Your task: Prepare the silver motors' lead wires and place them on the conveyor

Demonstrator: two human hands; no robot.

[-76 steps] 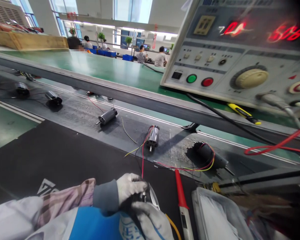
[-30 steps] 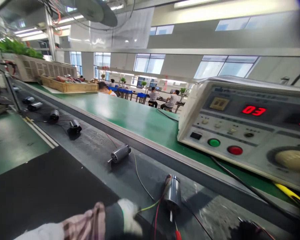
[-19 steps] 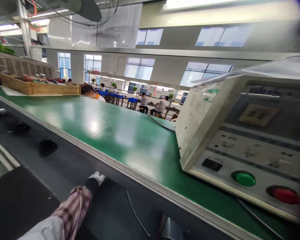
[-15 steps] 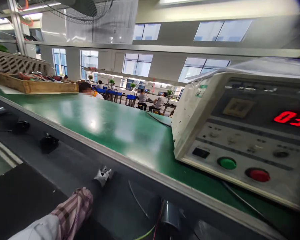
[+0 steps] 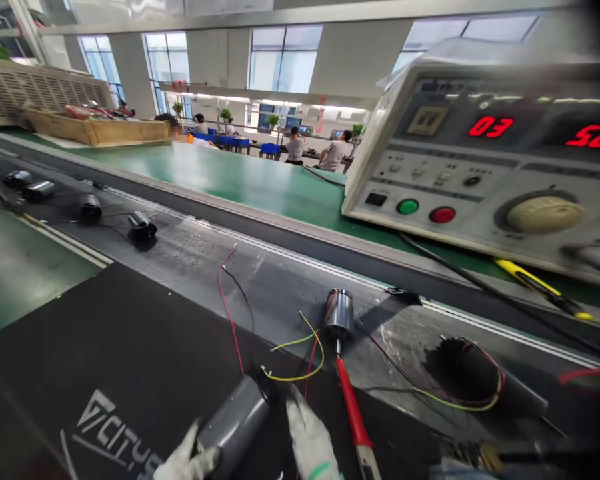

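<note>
A grey cylindrical motor [image 5: 237,423] lies tilted on the black mat [image 5: 105,347], with red, black and yellow-green wires at its upper end. My left hand [image 5: 187,457], in a whitish glove, wraps round the motor's lower left side. Just right of the motor is my right hand [image 5: 310,433], also gloved, its fingers stretched forward and nothing seen in it. A red-handled probe [image 5: 350,400] lies to its right, its metal tip at a smaller silver motor [image 5: 341,312].
Several motors [image 5: 143,225] sit along the dark conveyor strip [image 5: 195,260]. A tester [image 5: 445,160] with red digits, a yellow pen-like tool [image 5: 540,287] and a wooden tray [image 5: 100,132] are on the green shelf [image 5: 240,180]. People sit in the background.
The view has tilted down and shifted. The motor, my left hand on it and my right hand now show at the bottom; before, only a sleeved, gloved arm reached over the strip.
</note>
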